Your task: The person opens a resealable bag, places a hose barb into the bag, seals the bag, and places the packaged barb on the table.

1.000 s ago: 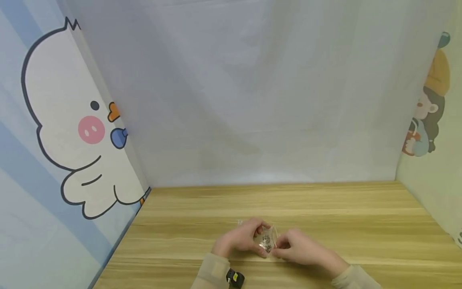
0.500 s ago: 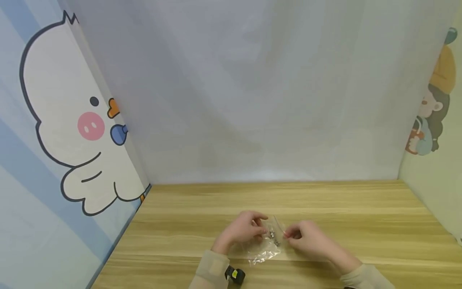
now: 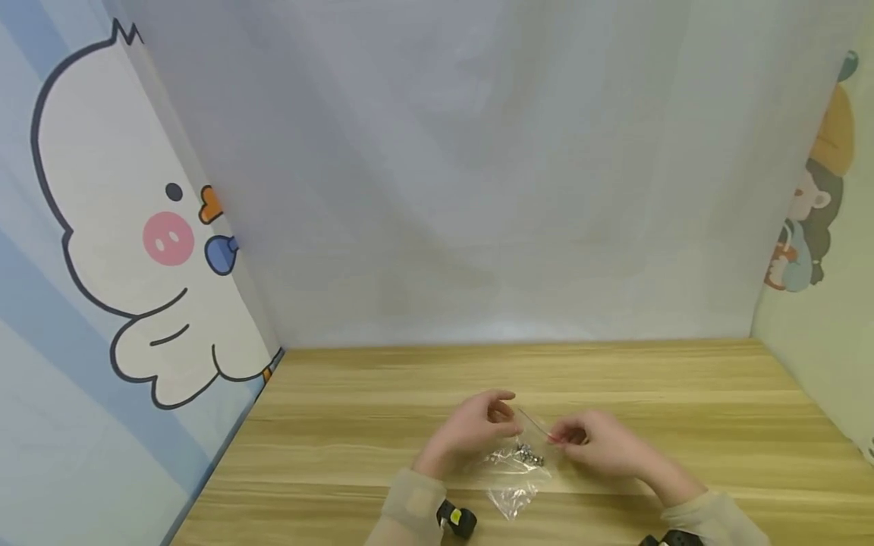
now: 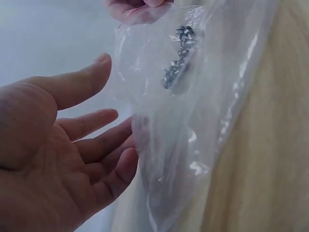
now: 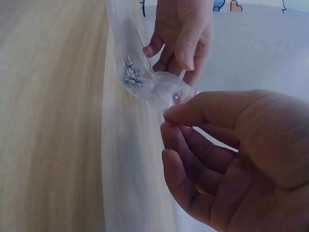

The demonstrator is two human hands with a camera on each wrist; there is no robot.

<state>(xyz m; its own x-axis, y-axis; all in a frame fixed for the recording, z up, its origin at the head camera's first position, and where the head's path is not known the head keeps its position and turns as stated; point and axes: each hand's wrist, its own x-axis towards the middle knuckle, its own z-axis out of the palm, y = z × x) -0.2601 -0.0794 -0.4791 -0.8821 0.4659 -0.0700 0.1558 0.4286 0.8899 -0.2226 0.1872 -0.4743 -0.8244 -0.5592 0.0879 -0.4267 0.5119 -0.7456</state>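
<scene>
A clear zip-lock bag (image 3: 512, 500) with a red line along its mouth hangs from my right hand (image 3: 604, 447). Thumb and forefinger of that hand pinch the bag's edge, as the right wrist view shows. Small shiny metal pieces (image 4: 179, 58) lie bunched inside the bag; they look like screws or nuts, too small to tell. My left hand (image 4: 63, 135) is spread beside the bag, thumb apart from the other fingers. Its fingertips are at the plastic's edge, and I cannot tell whether they touch it.
The wood-grain table (image 3: 355, 379) lies under both hands. A pale grey curtain (image 3: 478, 189) closes off its far side. Printed cartoon panels stand at left and right. A black device (image 3: 459, 519) is strapped at the left wrist.
The left hand has let go of the bag and its fingers have spread. The bag has unfolded and hangs down. Both hands have moved slightly away and to the right.
</scene>
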